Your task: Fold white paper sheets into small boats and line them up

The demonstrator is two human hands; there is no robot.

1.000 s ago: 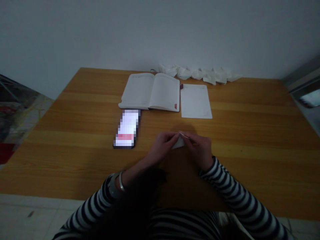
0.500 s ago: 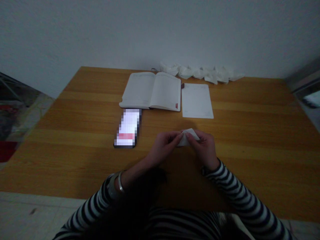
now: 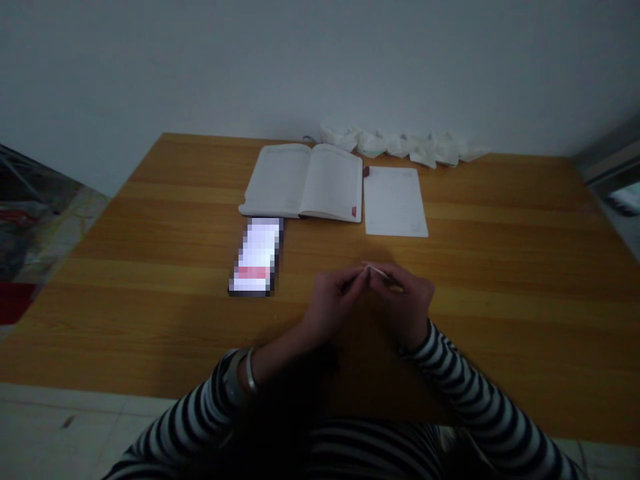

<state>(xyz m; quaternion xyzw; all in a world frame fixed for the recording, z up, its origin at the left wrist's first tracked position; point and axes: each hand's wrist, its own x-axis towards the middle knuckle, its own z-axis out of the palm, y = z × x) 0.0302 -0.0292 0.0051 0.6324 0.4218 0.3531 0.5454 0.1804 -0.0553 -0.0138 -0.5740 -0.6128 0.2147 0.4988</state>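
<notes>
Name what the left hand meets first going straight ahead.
The small piece of paper pinched at the left hand's fingertips, then the right hand just beyond; depth is hard to judge.

Dim, grey light, soft shadows, curved edges

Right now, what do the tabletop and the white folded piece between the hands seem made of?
The honey-brown tabletop looks like varnished wood: grain bands, soft sheen. The thin white piece between left hand and right hand looks like paper: crisp edge, mostly hidden.
</notes>
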